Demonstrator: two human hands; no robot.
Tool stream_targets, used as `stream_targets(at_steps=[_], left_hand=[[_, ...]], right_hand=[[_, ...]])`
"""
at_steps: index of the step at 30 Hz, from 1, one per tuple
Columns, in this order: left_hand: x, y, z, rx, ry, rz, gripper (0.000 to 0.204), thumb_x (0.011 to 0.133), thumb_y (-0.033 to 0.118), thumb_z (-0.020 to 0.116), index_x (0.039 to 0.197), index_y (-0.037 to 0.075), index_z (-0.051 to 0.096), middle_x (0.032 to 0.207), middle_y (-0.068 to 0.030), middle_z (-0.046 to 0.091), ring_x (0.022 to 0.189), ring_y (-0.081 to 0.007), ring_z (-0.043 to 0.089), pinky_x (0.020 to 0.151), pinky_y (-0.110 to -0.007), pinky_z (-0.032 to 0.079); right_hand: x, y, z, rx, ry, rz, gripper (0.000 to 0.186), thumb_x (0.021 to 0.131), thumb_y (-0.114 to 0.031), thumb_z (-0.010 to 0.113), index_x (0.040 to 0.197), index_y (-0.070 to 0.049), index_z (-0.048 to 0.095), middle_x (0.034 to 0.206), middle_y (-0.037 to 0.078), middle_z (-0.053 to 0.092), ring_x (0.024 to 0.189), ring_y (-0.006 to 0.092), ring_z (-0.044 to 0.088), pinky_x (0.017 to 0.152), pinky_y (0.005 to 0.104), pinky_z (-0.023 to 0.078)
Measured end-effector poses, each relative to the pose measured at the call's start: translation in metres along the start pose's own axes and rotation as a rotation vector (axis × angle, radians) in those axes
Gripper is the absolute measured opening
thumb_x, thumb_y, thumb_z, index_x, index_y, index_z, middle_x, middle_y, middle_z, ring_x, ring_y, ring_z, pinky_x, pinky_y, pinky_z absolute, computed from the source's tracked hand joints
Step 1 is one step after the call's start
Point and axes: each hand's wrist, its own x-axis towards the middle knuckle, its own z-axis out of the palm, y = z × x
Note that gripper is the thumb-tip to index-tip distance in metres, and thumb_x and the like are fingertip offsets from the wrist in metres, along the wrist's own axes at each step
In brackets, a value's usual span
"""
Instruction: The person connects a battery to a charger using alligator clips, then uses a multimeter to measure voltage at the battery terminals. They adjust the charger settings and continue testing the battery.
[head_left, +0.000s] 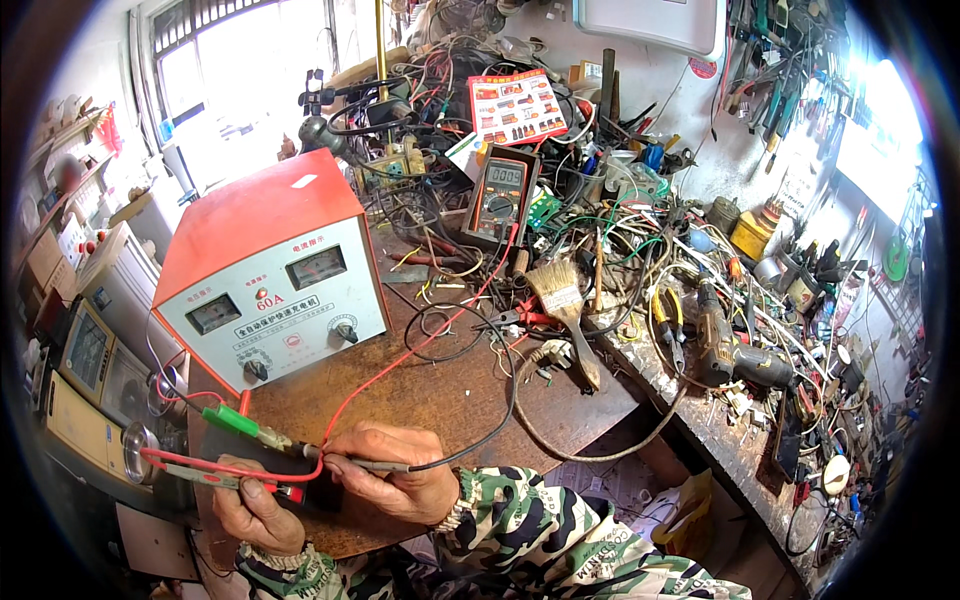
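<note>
My left hand (pixel 262 512) is closed, fingers pinched round a slim test probe (pixel 200 473) whose red lead (pixel 400 358) loops back toward the multimeter (pixel 499 193). My right hand (pixel 400 470) pinches a dark test probe (pixel 372 464), with a black cable running off to the right. Its tip end lies beside the jaws of a green-handled clip (pixel 232 419); contact is hard to make out. A small red piece (pixel 291 493) shows between my hands, partly hidden. Behind them stands a red-topped battery charger (pixel 275 270) with two dials and two knobs.
A worn paintbrush (pixel 565 300), pliers (pixel 665 320) and a cordless drill (pixel 735 345) lie to the right, among tangled wires. The wooden tabletop (pixel 440 400) ends at a gap on the right. Instruments (pixel 85 350) stand at the left.
</note>
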Motion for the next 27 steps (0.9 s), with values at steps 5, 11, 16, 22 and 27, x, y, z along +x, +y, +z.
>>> stream_targets(at_steps=[5,11,16,22,27], left_hand=[[0.0,0.001,-0.001,0.002,-0.011,0.014,0.027,0.099,0.018,0.046,0.088,-0.006,0.052,0.07,-0.0101,0.05,0.061,-0.0191,0.048,0.053,-0.033,0.035],[-0.004,-0.008,-0.009,-0.012,0.029,-0.015,0.021,0.091,0.017,0.051,0.084,0.0,0.061,0.071,-0.0112,0.059,0.059,-0.0228,0.056,0.054,-0.035,0.045],[0.001,-0.007,-0.002,-0.026,-0.056,0.062,0.023,0.096,0.019,0.051,0.083,0.001,0.056,0.07,-0.0081,0.055,0.063,-0.0204,0.055,0.057,-0.032,0.042],[0.007,-0.001,-0.009,-0.048,-0.075,0.09,0.013,0.092,0.012,0.055,0.085,0.001,0.058,0.074,-0.0093,0.059,0.064,-0.0235,0.057,0.059,-0.036,0.045],[0.009,-0.002,-0.01,-0.022,-0.085,0.15,0.016,0.095,0.014,0.054,0.086,0.001,0.057,0.071,-0.0097,0.059,0.064,-0.0215,0.056,0.058,-0.034,0.043]], right_hand=[[0.0,0.0,0.0,-0.008,0.019,-0.007,0.017,0.09,-0.002,0.066,0.106,0.003,0.067,0.086,0.012,0.068,0.074,0.0206,0.069,0.064,0.0299,0.053],[0.007,-0.005,0.008,-0.079,0.067,0.0,0.013,0.083,-0.003,0.071,0.095,0.003,0.07,0.081,0.013,0.069,0.071,0.0224,0.068,0.063,0.0314,0.052],[0.013,-0.007,0.016,-0.154,0.087,0.014,0.009,0.086,-0.005,0.069,0.094,0.001,0.068,0.077,0.01,0.065,0.065,0.0189,0.064,0.059,0.0308,0.05],[0.043,0.002,0.013,0.068,-0.062,0.347,0.015,0.093,-0.013,0.067,0.092,0.001,0.067,0.072,0.003,0.064,0.066,0.0093,0.057,0.06,0.026,0.047],[0.077,0.006,0.002,0.231,-0.215,0.35,0.015,0.098,-0.009,0.062,0.093,0.003,0.068,0.082,0.005,0.069,0.077,0.0115,0.063,0.072,0.0283,0.052]])
